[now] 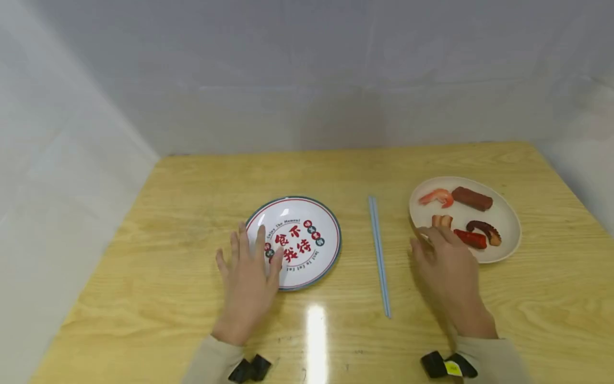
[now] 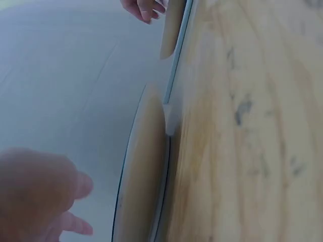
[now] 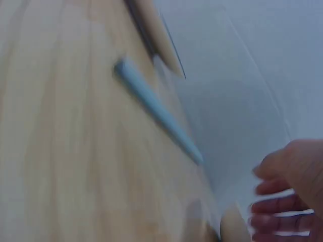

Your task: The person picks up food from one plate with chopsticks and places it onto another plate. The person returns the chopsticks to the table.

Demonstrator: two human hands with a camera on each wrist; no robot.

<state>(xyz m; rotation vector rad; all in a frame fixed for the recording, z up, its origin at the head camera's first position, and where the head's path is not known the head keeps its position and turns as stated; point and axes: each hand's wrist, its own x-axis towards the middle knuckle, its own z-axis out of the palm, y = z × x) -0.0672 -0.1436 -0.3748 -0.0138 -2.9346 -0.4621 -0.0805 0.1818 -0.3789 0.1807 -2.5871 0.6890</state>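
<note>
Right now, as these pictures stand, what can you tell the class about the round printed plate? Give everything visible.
The round plate is white and glossy, possibly ceramic, with a dark greenish-blue edge and a red ring inside it. Red Chinese characters fill the middle, with dark English lettering around them and small red and dark discs at the sides. It lies face up on the wooden table, left of the chopsticks, with no food on it. The left hand covers part of its left side; whether they touch is unclear.

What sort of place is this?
Probably a staged tabletop recording area rather than an ordinary dining room: plain pale sheeting hangs behind and beside a wood-grain table, which is laid with tableware such as a round printed plate.
</note>
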